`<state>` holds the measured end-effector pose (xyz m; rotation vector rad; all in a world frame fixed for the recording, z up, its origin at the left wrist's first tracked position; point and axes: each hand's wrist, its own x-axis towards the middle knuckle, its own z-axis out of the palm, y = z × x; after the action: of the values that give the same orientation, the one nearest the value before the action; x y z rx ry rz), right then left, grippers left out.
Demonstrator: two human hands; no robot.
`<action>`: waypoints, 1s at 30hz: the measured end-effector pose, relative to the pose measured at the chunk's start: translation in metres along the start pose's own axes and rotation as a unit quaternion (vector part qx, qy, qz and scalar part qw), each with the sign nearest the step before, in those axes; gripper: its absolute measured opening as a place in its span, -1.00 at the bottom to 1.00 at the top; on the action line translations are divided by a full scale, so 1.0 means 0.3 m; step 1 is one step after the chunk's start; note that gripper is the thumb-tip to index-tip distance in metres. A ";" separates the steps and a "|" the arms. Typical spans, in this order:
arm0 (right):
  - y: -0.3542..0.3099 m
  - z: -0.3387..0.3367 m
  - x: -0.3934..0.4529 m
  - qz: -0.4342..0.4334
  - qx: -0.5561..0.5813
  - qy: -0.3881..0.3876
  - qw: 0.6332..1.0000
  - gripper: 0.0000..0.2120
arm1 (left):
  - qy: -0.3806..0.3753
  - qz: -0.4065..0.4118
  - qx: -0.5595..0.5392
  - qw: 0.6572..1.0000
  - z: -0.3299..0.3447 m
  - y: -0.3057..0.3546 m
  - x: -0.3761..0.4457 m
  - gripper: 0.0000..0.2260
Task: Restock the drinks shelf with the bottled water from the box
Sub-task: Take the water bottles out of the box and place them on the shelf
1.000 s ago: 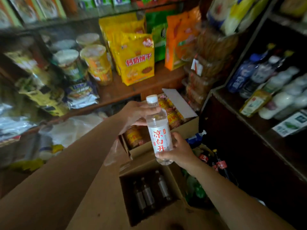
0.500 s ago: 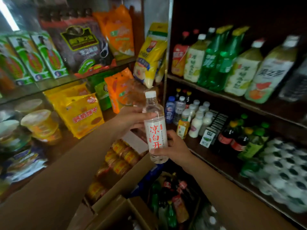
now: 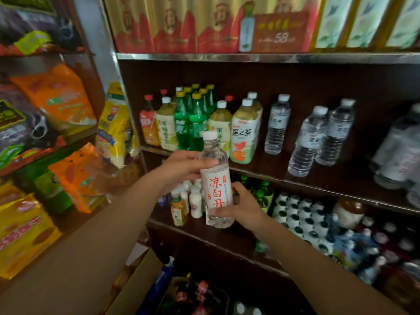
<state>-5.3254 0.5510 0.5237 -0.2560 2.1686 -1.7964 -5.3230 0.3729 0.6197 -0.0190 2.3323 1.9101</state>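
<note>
Fingers of left hand curled round shoulder of water bottle; right hand cupping its base. Upright at frame centre, long axis vertical; shelf gap beside stocked water bottles up and right, nearer right hand.

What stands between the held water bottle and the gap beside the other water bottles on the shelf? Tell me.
Nothing visible. The water bottle, gripped by the left hand and right hand, is in front of the shelf; bare board lies open among the standing water bottles.
</note>
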 end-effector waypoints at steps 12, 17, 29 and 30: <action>0.024 -0.495 -0.029 -0.002 -0.004 0.128 0.992 -0.36 | -0.112 0.043 0.045 0.992 0.434 0.192 0.289 -0.70; 0.076 -0.676 -0.043 -0.005 -0.040 0.204 0.978 -0.40 | -0.189 0.051 0.110 0.974 0.621 0.267 0.397 -0.69; 0.195 -1.016 -0.149 0.036 -0.036 0.370 0.927 -0.44 | -0.295 0.095 0.143 0.940 1.094 0.331 0.538 -0.74; 0.203 -1.039 -0.156 0.038 -0.033 0.376 0.925 -0.45 | -0.304 0.103 0.138 0.937 1.126 0.331 0.544 -0.76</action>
<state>-5.3867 0.8661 0.5211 0.6013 2.6682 -1.9874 -5.4635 0.7344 0.6344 0.7555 2.1806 1.3598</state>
